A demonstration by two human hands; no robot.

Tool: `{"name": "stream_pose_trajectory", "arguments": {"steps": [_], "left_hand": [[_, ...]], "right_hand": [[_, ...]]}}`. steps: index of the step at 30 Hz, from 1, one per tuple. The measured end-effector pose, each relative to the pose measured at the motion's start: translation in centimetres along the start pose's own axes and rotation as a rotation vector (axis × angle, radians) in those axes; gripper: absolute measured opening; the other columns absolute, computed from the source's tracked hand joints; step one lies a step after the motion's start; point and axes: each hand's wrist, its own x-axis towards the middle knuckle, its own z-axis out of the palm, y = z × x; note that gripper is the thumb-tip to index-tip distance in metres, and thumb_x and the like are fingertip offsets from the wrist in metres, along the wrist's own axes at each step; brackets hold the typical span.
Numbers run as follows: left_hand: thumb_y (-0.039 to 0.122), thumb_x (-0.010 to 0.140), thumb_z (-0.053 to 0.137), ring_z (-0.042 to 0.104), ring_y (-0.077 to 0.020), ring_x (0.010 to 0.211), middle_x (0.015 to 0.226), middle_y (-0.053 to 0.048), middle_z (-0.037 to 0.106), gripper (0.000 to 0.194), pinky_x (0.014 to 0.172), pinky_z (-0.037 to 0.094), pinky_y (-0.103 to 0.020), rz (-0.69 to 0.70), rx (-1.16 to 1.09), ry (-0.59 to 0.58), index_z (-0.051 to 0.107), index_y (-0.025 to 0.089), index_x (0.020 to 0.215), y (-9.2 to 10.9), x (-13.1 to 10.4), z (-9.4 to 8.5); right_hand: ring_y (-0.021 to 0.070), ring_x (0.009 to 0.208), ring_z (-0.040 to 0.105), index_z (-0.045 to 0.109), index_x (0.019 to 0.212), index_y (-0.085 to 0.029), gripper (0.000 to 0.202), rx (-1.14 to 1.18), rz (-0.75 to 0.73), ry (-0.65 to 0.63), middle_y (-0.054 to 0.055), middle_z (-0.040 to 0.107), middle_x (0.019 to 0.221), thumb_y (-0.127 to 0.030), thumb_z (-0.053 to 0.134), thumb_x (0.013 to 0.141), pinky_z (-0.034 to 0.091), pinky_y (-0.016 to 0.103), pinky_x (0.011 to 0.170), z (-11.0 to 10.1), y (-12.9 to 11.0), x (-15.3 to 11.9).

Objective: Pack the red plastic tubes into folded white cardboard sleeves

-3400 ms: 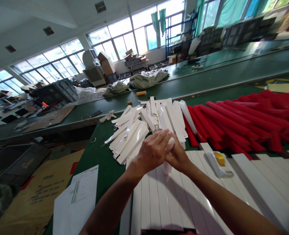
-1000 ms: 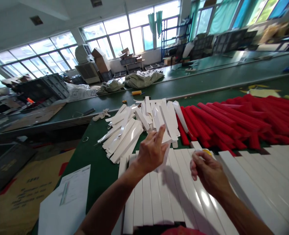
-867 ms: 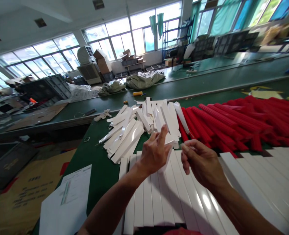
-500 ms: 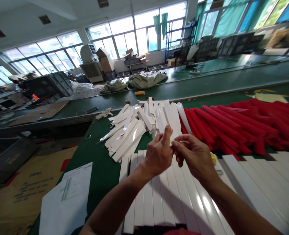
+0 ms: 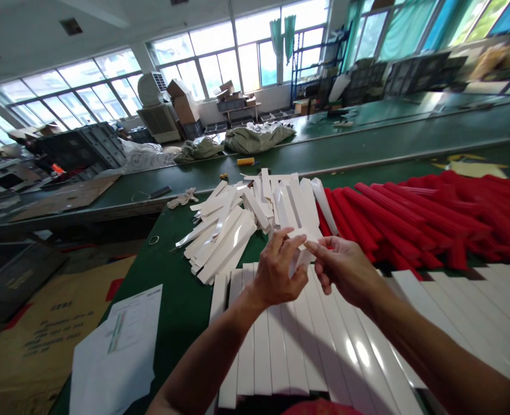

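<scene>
A: What are the hands doing?

B: The left hand (image 5: 278, 276) is gripping a narrow white box (image 5: 297, 260) upright at frame centre; the right hand (image 5: 345, 271) is pinching its top end.

A: And around them?

B: Closed white boxes (image 5: 289, 346) are lying in a row on the green surface (image 5: 177, 294) at 6 o'clock, flat white sleeves (image 5: 237, 225) at 11, red sleeves (image 5: 411, 219) at 2.

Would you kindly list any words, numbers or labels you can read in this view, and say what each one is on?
No text can be read here.
White printed sheet of paper at the green table's near left edge: print and a coloured strip, too small to read.
Flat brown cardboard on the floor: dark characters, blurred.
Small white folded strip held between left hand and right hand: blank.
</scene>
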Motion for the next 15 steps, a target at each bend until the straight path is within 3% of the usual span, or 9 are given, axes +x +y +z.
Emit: {"name": "stream_pose_trajectory", "arguments": {"steps": [3,7,10,12,15], "left_hand": [[0.024,0.076,0.056,0.050,-0.0304,0.121,0.122,-0.016,0.053,0.051,0.100,0.047,-0.051,-0.030,-0.082,0.043,0.046,0.015,0.126,0.0,-0.9,0.8],[0.033,0.073,0.070,0.055,-0.0266,0.105,0.112,-0.011,0.057,0.062,0.091,0.052,-0.045,-0.172,-0.066,0.233,0.042,0.019,0.126,0.2,-2.3,4.1],[0.024,0.071,0.073,0.058,-0.0229,0.099,0.110,-0.009,0.058,0.065,0.088,0.054,-0.040,-0.283,0.017,0.378,0.038,0.021,0.126,0.2,-2.5,5.8],[0.016,0.072,0.068,0.059,-0.0217,0.103,0.112,-0.009,0.058,0.064,0.092,0.053,-0.038,-0.371,0.070,0.415,0.037,0.022,0.128,0.0,-2.1,4.7],[0.014,0.072,0.064,0.057,-0.0234,0.115,0.124,-0.010,0.055,0.071,0.097,0.050,-0.039,-0.549,0.146,0.375,0.033,0.022,0.135,-1.1,-2.1,-0.5]], "right_hand": [[0.0089,0.030,0.035,0.048,0.086,-0.021,0.047,-0.123,-0.115,0.118,-0.008,0.046,0.043,-0.060,0.069,0.071,0.026,0.020,0.029,-0.2,3.6,0.7],[0.0151,0.047,0.051,0.051,0.081,-0.021,0.037,-0.507,-0.319,0.171,0.000,0.058,0.056,-0.050,0.068,0.068,0.038,0.025,0.045,-0.2,9.1,1.4],[0.0187,0.055,0.056,0.054,0.086,-0.020,0.031,-0.675,-0.418,0.108,0.003,0.062,0.064,-0.045,0.063,0.071,0.041,0.029,0.051,0.0,11.3,0.9],[0.0176,0.053,0.054,0.057,0.097,-0.019,0.034,-0.715,-0.399,-0.040,0.000,0.059,0.061,-0.046,0.061,0.077,0.041,0.028,0.052,-0.3,11.5,0.4],[0.0164,0.051,0.053,0.058,0.108,-0.018,0.042,-0.774,-0.329,-0.181,-0.003,0.054,0.057,-0.052,0.056,0.084,0.042,0.028,0.054,-1.7,11.3,0.6]]}}
